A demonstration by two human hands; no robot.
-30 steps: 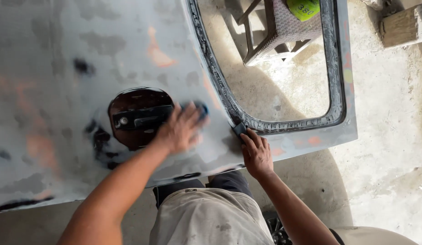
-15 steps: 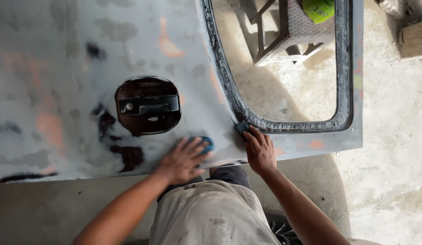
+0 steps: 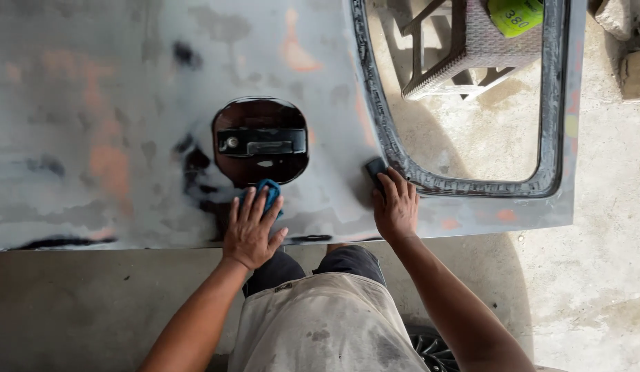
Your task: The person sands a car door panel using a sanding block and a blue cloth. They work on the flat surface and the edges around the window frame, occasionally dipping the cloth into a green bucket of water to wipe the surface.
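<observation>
Head view, looking straight down. Largest item: a grey car door panel [image 3: 127, 103] lying flat, its paint sanded back to patchy primer with orange and black spots. It spans most of the frame and looks like stiff sheet metal, judged heavy and awkward; best gripped along its edges or through the window opening [image 3: 471, 138], whose black rubber-lined frame gives a firm rim. Below it, a concrete floor [image 3: 595, 262]. Through the opening, a woven stool [image 3: 464, 48] with a green round object [image 3: 516, 15] on it.

Mid-panel: dark oval recess holding the black door handle [image 3: 261, 142], rigid, a possible grip point.

Left hand [image 3: 251, 231] lies flat, fingers spread, pressing a small blue pad [image 3: 268, 194] against the panel just below the recess. The pad looks soft, light and compressible; held by palm pressure, not pinched.

Right hand [image 3: 395, 207] rests fingers extended on a small dark block [image 3: 375, 169] at the window frame's lower corner; block seems stiff, mostly uncovered.
</observation>
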